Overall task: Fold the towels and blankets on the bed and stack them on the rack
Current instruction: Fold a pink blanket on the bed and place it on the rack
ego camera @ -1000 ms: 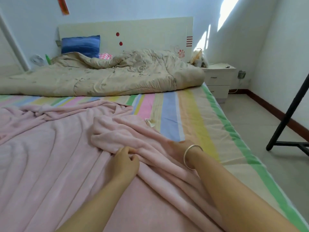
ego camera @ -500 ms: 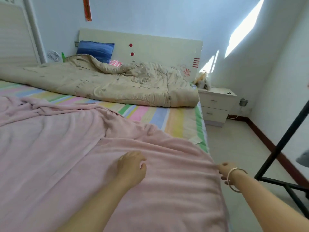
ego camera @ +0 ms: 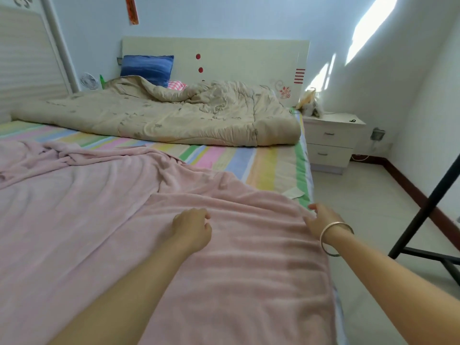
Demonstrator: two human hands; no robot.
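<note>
A large pink blanket (ego camera: 99, 220) lies spread over the near half of the bed, still wrinkled at its far left. My left hand (ego camera: 193, 227) rests on top of it near the middle, fingers loosely bent. My right hand (ego camera: 321, 220), with a bangle on the wrist, touches the blanket's right edge where it meets the side of the bed; I cannot see its fingers closed round any cloth. A crumpled beige quilt (ego camera: 174, 118) lies across the head of the bed. The black rack (ego camera: 423, 212) stands on the floor at the right, only partly in view.
The striped sheet (ego camera: 249, 163) shows between blanket and quilt. A blue pillow (ego camera: 146, 68) leans on the headboard (ego camera: 236, 53). A white nightstand (ego camera: 331, 138) stands beside the bed, with tiled floor (ego camera: 368, 202) between bed and rack. A small paper scrap (ego camera: 293, 192) lies near the bed's right edge.
The bunched fold both hands held has been pulled out flat toward the bed's right edge. My right hand has come back from beyond the edge to rest on it; the view swung left.
</note>
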